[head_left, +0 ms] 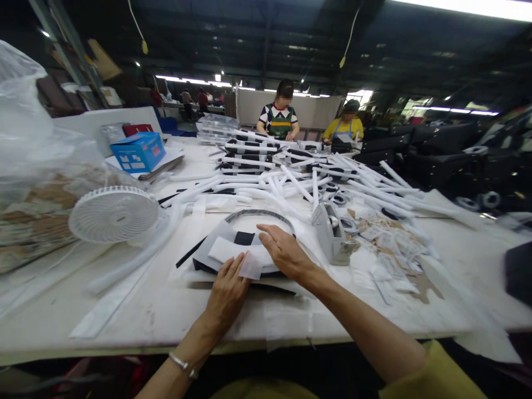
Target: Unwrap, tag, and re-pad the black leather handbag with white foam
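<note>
On the table in front of me lies a curved black piece (199, 266) with a round rim, partly covered by white sheet material (222, 249). My left hand (228, 285) lies on the near edge of the white sheet, its fingers extended, beside a translucent flap (251, 266). My right hand (282, 249) is over the right part of the sheet, fingers stretched out and thumb apart. Between the hands and the rim a small black patch (244, 238) shows. What lies under my palms is hidden.
A white fan (114, 215) and plastic bag (29, 183) stand left, a blue box (139, 152) behind. A tape dispenser (331, 233) and small packets (390, 238) lie right. White-wrapped tubes (266, 183) spread behind; two people (279, 119) work across the table (166, 310).
</note>
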Motion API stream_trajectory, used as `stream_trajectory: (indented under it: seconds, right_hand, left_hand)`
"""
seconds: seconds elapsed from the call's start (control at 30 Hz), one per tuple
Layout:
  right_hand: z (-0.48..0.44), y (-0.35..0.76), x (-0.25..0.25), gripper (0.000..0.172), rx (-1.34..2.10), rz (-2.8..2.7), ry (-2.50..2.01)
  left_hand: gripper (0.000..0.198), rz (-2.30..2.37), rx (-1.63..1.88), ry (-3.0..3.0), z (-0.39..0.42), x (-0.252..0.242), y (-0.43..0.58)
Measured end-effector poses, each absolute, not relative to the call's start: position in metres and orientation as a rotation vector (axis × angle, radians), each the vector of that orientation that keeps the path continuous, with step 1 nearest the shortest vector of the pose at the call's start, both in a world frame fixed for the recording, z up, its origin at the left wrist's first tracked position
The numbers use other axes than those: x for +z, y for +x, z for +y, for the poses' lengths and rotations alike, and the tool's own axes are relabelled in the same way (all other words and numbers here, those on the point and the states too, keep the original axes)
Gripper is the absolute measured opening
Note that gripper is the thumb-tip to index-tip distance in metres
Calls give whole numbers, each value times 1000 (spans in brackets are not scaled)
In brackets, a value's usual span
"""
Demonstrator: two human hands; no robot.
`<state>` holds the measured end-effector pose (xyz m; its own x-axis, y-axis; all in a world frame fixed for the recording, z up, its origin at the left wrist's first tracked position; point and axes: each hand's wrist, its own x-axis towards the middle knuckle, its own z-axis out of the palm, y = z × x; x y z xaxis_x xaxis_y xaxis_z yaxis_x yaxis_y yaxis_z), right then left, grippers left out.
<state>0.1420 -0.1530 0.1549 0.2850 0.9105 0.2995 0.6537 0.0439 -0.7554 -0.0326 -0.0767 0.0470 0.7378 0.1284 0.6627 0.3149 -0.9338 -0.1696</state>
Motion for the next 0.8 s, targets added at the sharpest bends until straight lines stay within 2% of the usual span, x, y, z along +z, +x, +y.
stream_trajectory:
  seconds: [0.1,0.2,0.23,0.33,0.47,0.67,0.8]
  right_hand:
    - [-157,147,105,31,388,-1335,-1715]
    - [-167,145,77,24,322,-1356,-1679]
    - [-168,144,74,23,303,-1387,-1663]
    - [-167,141,74,20,274,-1475,-1626]
    - [-162,142,77,20,252,-1589,-1662]
    - [-161,143,74,12,188,-1522,-1858]
    - [-163,144,85,10,342,-1338,-1767]
  left_hand:
    - [56,-333,-922,-2776,-83,51,-38]
    - [59,-365,-809,-2941,-85,66,-44]
    - [56,-368,-763,-2996,-84,74,-46]
    - [27,-368,-498,-3177,-72,103,-43]
    - [27,-545,-75,-3214,-54,134,-19]
    - [20,-746,-209,-3113,-51,122,23]
    - [15,-912,-403,-3078,-56,101,23]
